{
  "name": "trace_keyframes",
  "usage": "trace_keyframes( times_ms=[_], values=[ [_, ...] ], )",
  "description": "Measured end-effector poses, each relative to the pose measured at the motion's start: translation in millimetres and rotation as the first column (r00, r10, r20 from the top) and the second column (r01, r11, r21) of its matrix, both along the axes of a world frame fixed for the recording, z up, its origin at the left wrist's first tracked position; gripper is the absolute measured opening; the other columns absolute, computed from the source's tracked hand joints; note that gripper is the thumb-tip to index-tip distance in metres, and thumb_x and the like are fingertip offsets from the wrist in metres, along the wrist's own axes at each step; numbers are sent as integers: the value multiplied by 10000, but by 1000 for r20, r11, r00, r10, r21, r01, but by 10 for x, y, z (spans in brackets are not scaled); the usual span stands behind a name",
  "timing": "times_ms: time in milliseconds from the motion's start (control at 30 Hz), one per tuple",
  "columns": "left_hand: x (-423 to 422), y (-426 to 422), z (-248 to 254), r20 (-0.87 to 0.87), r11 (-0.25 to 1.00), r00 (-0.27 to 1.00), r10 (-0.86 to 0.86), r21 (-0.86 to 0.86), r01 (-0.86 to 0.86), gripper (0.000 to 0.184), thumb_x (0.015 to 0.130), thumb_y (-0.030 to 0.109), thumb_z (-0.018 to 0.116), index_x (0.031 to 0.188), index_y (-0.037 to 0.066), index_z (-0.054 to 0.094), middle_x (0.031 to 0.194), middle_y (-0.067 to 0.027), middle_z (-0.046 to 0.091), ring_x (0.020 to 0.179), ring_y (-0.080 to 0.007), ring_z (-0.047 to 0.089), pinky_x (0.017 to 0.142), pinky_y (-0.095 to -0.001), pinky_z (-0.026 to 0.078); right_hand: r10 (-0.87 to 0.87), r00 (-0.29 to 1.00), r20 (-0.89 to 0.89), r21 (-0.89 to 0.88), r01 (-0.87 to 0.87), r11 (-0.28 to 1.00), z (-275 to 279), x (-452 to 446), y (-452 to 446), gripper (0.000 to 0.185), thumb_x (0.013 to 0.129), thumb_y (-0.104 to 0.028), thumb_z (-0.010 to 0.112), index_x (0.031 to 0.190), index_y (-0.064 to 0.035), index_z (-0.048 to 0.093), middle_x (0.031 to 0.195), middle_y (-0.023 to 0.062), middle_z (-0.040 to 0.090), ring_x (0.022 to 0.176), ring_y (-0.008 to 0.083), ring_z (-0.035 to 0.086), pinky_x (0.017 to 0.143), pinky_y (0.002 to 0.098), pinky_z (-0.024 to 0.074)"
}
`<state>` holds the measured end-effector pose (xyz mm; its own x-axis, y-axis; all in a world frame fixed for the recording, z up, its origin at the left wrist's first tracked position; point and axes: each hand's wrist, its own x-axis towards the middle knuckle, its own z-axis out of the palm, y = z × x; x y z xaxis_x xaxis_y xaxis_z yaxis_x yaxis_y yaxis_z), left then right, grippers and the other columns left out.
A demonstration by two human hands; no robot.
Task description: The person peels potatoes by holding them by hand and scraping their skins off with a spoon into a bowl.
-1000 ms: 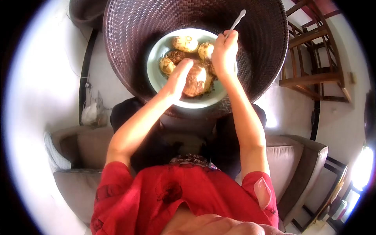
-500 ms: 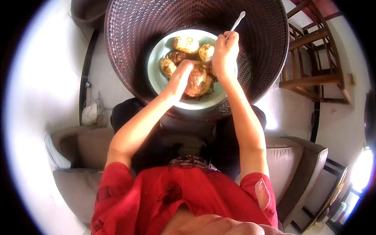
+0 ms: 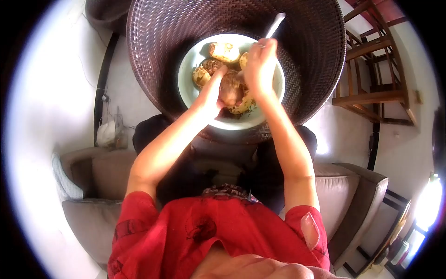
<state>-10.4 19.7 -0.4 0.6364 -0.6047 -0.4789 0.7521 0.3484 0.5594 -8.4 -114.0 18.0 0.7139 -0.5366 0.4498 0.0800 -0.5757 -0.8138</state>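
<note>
A pale green bowl (image 3: 184,88) holds several tubers, some brown-skinned and some bared to yellowish white. My left hand (image 3: 211,95) is closed around a brown tuber (image 3: 230,87) over the front of the bowl. In my closed right hand (image 3: 261,63) is a spoon (image 3: 276,25), its pale metal handle sticking up past the fist. Its lower end, against or close to the tuber, is hidden by that hand. Behind both hands lies a pale tuber (image 3: 224,51). A patchy one (image 3: 201,77) sits at the left, and dark scraps lie under the held tuber.
The bowl stands inside a large dark woven basket (image 3: 153,56) with high walls, in front of my knees. A wooden chair (image 3: 371,97) stands at the right. Grey-brown sofa parts (image 3: 346,186) flank me. A white bag (image 3: 106,134) and cables lie on the left floor.
My right hand has shifted slightly left, closer to my left hand, and the spoon handle has tipped left with it. The held tuber has been turned and now shows more brown skin.
</note>
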Motion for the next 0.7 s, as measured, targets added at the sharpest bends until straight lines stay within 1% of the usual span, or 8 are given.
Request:
trace_keyframes(
  times_ms=[67,133,233,267,367,500,600,700],
  values=[
    [-4,-13,-147,88,996,996,-31,90,23,426,942,402,529,1258,117,520,1166,-38,611,1006,-149,610,894,-322,463,-109,994,-12,119,109,987,-105,169,-219,110,953,-45,435,1001,54,423,741,163,558,581,173,556,520,313,473],
    [1,-29,-38,45,968,998,31,246,-41,454,919,383,581,1242,75,496,1170,-92,605,1045,-190,620,924,-416,519,-27,999,-46,299,39,954,30,108,-180,95,949,-34,438,1003,42,420,762,166,566,592,182,559,532,321,475],
    [23,-13,23,87,999,995,45,-3,-44,364,939,327,533,1185,59,520,1087,-77,607,968,-154,613,842,-316,525,51,999,-16,215,-46,975,200,-92,141,142,926,-96,473,1014,14,458,768,140,537,634,186,533,573,342,457],
    [24,-5,-16,85,999,995,43,-2,-43,364,939,327,533,1185,59,520,1087,-77,607,968,-154,613,842,-316,525,102,994,27,99,-104,990,48,-82,102,134,925,-89,471,1005,18,462,781,156,558,649,191,540,587,347,458],
    [-21,10,-95,224,999,975,3,32,-11,266,930,303,556,1072,78,539,1029,-53,593,955,-134,590,825,-303,504,-85,995,-61,206,95,974,32,44,-157,131,918,-83,473,997,20,461,776,131,544,664,192,538,603,343,458],
    [-12,-35,-104,178,995,983,43,81,-58,325,922,326,564,1134,82,530,1084,-68,592,1002,-138,587,881,-315,487,44,999,19,306,-48,951,140,-58,-34,115,931,-81,467,1015,-3,458,739,111,533,637,136,519,543,304,444],
    [-5,-13,-110,176,997,982,71,26,-77,271,925,295,571,1088,80,545,1036,-44,574,971,-111,553,872,-294,457,52,998,39,11,-53,999,69,-107,46,89,939,-42,445,991,26,423,742,207,578,612,261,591,561,380,477],
    [-17,-3,-181,298,994,952,-65,104,35,373,917,362,575,1160,84,525,1115,-84,609,1027,-162,617,885,-333,514,-73,997,30,71,71,995,74,25,-177,92,938,-48,455,986,24,421,766,215,579,623,283,597,577,389,479]
  ],
)
